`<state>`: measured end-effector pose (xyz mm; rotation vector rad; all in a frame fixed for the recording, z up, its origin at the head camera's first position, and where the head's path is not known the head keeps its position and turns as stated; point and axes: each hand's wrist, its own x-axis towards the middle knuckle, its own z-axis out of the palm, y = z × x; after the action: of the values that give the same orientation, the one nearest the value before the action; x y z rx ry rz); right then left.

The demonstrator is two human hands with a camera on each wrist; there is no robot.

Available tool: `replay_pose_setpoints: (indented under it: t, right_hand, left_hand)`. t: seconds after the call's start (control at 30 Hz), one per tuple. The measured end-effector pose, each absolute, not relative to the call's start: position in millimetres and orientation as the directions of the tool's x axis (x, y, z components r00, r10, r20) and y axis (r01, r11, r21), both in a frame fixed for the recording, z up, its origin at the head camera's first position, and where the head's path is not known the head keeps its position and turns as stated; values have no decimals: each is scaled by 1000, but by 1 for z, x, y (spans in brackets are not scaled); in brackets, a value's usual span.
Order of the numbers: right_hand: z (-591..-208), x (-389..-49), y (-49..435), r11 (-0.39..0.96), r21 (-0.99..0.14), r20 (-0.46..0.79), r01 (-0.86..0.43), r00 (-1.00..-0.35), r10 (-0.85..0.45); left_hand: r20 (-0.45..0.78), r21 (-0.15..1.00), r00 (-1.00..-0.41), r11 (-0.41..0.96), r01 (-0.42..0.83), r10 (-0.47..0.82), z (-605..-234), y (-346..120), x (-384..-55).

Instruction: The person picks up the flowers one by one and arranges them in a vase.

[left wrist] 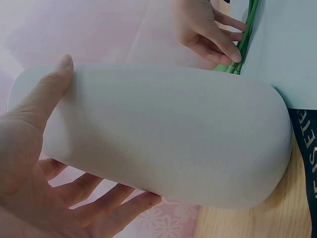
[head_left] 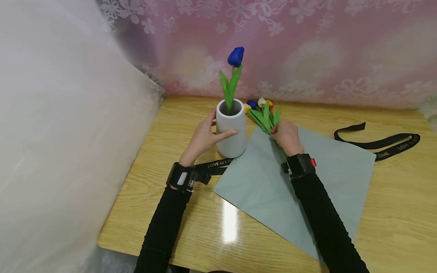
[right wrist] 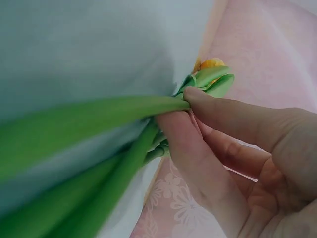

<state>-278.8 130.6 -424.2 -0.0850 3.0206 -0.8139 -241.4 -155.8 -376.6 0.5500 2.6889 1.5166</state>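
A white vase (head_left: 232, 132) stands on the table with one blue tulip (head_left: 236, 57) upright in its mouth. My left hand (head_left: 205, 138) grips the vase from the left, thumb across its front and fingers round the far side. In the left wrist view the vase (left wrist: 163, 134) fills the middle. My right hand (head_left: 286, 137) pinches a green tulip stem (right wrist: 99, 114) between thumb and forefinger. More stems lie beside it. The several tulips (head_left: 262, 108) there have blue, white, yellow and orange-red heads and lie toward the back of the table.
A grey-blue wrapping sheet (head_left: 327, 189) lies under the right hand and stems. Black lettered ribbon (head_left: 392, 146) curls at the right, and another piece of ribbon (head_left: 215, 166) lies by the vase's base. A pink floral curtain (head_left: 307, 49) hangs behind the wooden table (head_left: 136, 212).
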Motion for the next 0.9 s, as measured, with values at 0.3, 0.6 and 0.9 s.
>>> replay_pose_setpoints:
  t: [0.3, 0.6, 0.9]
  right_hand:
    - [-414, -277, 130, 841, -541, -44, -20, -998, -53]
    - [-405, -272, 134, 803, -596, -83, 13, -995, -45]
    - [-397, -267, 135, 802, -597, -50, -9, -998, -48]
  left_hand:
    - [157, 829, -943, 479, 288, 295, -375, -157, -240]
    - [159, 822, -940, 487, 296, 302, -376, -155, -241]
    - [154, 821, -941, 491, 291, 300, -376, -155, -240]
